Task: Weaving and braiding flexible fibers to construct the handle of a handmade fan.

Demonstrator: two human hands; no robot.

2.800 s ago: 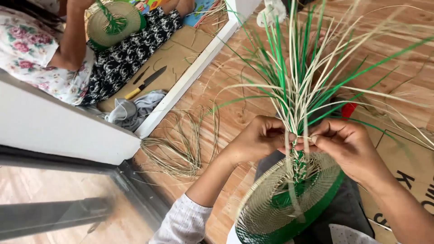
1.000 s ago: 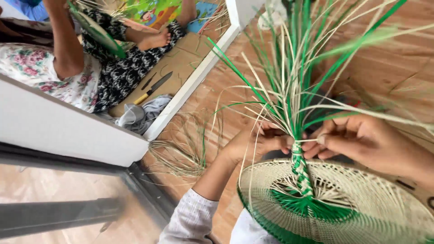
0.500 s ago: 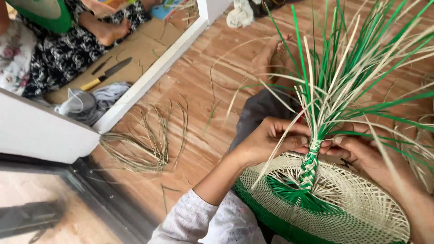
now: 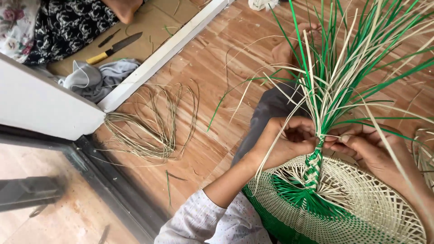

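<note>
- On the cardboard sheet (image 4: 149,27) at upper left: a yellow-handled knife (image 4: 115,47) and a smaller dark tool (image 4: 110,38) lie beside a seated person's patterned skirt (image 4: 68,22); a crumpled grey cloth (image 4: 97,79) sits just below them against the white door frame (image 4: 162,54).
- On the wooden floor (image 4: 203,58) right of the frame: a loose bundle of pale straw strands (image 4: 149,122), well apart from the work.
- Left hand (image 4: 289,140): fingers curled closed around the base of the loose strips, just above the green-and-cream braided stem (image 4: 313,165).
- Woven basket (image 4: 334,208): round, cream with a green rim band and green centre, resting on the person's lap at lower right, under both hands.
- Green and cream strips (image 4: 343,68): fan upward and outward from the braid.
- Right hand (image 4: 368,147): closed in a pinch, fingertips gripping a cream strip at the top of the braid, touching the left hand's fingers.
</note>
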